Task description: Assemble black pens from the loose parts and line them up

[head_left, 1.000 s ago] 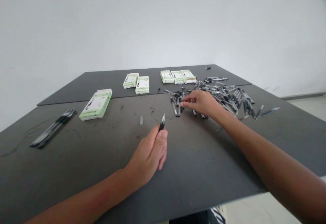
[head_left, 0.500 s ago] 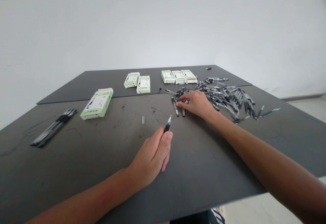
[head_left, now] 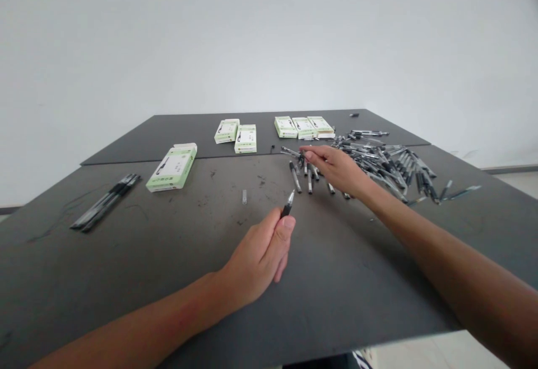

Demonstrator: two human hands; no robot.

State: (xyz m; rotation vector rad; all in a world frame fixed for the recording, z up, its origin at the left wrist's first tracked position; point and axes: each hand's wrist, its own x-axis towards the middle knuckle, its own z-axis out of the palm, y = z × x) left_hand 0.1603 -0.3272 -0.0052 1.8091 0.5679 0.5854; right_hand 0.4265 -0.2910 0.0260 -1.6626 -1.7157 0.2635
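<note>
My left hand (head_left: 263,254) is wrapped round an uncapped pen (head_left: 288,205), its silver tip pointing up and away from me. Over the near left edge of the pen pile (head_left: 380,167), the thumb and fingers of my right hand (head_left: 334,168) are pinched together. Something small and dark shows at those fingertips, too little of it to name. Below them several loose pens (head_left: 295,177) lie on the table, partly covered by the hand. A small clear cap-like piece (head_left: 244,196) lies left of the pen tip.
Several pens lie side by side (head_left: 105,204) at the left, near a green and white box (head_left: 172,168) with its flap raised. Two similar boxes (head_left: 245,139) stand farther back, and three more (head_left: 305,128) sit in a row behind the pile. A seam crosses the dark table (head_left: 202,324).
My right hand has shifted slightly among the pens, and its fingers have come together. More pens show beneath it. The view has swung a little left; my left hand keeps its hold.
</note>
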